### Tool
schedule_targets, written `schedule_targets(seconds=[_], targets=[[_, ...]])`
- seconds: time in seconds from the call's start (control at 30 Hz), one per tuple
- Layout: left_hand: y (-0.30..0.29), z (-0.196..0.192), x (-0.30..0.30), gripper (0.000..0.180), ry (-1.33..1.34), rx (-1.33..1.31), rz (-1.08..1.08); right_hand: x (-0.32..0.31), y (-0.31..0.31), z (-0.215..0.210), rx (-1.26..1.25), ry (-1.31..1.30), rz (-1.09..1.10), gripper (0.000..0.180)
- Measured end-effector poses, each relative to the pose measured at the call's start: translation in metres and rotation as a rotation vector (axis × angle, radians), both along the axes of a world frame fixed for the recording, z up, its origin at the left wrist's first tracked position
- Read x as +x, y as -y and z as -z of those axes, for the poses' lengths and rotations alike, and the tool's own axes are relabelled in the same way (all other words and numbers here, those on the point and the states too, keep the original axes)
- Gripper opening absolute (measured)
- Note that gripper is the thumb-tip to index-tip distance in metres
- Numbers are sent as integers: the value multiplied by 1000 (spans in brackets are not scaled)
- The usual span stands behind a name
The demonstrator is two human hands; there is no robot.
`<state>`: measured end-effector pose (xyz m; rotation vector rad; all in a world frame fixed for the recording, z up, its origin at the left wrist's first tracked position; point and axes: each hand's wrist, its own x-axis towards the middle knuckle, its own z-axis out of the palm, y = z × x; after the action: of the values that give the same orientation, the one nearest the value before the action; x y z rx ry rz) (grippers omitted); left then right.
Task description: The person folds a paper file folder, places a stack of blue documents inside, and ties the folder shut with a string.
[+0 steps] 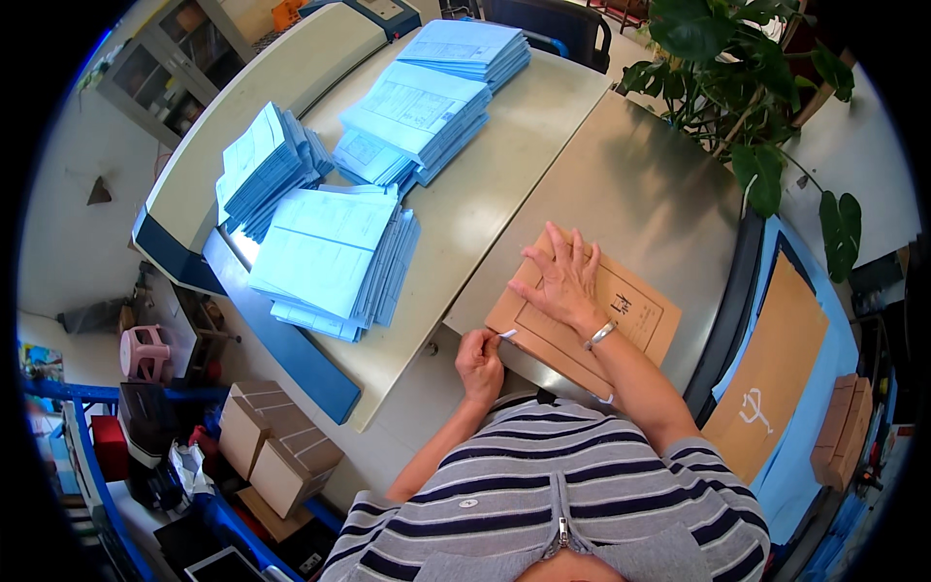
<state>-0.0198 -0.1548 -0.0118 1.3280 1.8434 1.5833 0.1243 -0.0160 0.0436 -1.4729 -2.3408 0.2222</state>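
A brown paper folder (635,315) lies flat on the metal table surface (640,194) in front of me. My right hand (561,276) presses flat on it with fingers spread; a silver bracelet sits on that wrist. My left hand (480,364) is at the folder's near left corner, fingers pinched on a small white strip (506,334) sticking out from the folder's edge.
Several stacks of light blue paper booklets (335,257) cover the beige table (495,194) to the left and back. A leafy plant (747,87) stands at the back right. More brown folders (771,373) lie at right. Cardboard boxes (276,446) sit on the floor at lower left.
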Motion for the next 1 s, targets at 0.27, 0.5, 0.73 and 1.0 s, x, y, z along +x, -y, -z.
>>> schedule_targets(seconds=[0.27, 0.5, 0.73, 1.0], targets=[[3, -1, -6, 10, -85, 45, 89, -2, 3, -1, -27, -5, 43, 60], [4, 7, -2, 10, 45, 3, 47, -2, 5, -3, -41, 2, 50, 59], [0, 26, -5, 9, 291, -72, 20, -5, 6, -1, -98, 17, 123, 59], [-54, 17, -8, 7, 390, -62, 119, -2, -18, -14, -186, 89, 360, 58]])
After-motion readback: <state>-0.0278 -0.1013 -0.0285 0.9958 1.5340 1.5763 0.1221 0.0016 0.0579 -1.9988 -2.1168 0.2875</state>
